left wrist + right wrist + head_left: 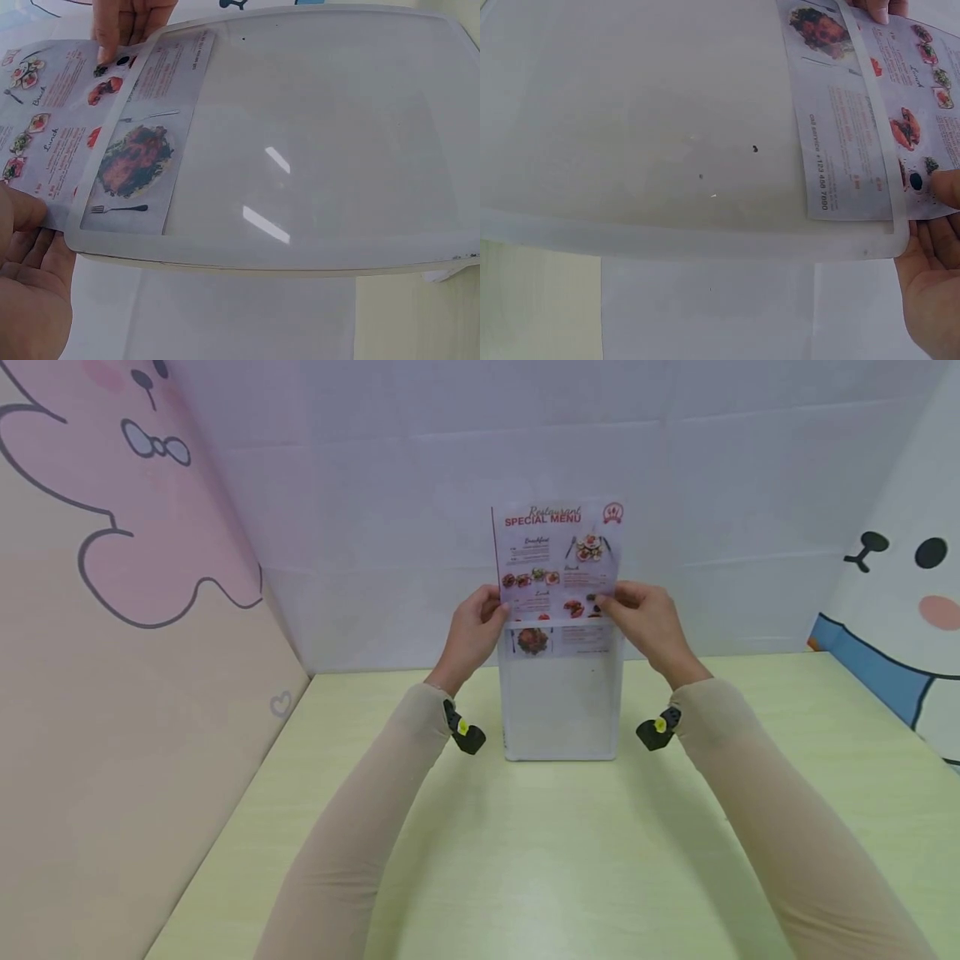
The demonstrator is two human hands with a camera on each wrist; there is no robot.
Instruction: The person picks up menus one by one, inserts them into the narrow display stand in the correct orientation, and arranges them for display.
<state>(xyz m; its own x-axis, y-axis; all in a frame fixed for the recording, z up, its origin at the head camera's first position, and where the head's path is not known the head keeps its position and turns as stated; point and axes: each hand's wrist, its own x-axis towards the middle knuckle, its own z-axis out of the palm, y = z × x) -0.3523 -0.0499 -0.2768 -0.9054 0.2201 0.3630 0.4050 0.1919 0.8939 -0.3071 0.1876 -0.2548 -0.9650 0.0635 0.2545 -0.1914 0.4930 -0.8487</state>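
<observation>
A printed restaurant menu sheet [558,560] stands upright with its lower strip inside a white-framed clear display stand [561,710]. Most of the sheet sticks out above the stand's top edge. My left hand [475,631] pinches the sheet's left edge between thumb and fingers, close to the stand's top corner. On the opposite edge my right hand [651,620] pinches it the same way, thumb on the printed face. In the left wrist view the sheet's bottom part [146,150] shows through the clear panel, and the right wrist view shows its phone-number line [817,161] behind the panel.
The stand rests on a pale wood-grain table [555,868]. A white cloth backdrop [420,510] hangs behind it, with a pink cartoon panel [165,518] on the left and a white bear panel [900,602] on the right. Black wrist cameras sit on both sleeves.
</observation>
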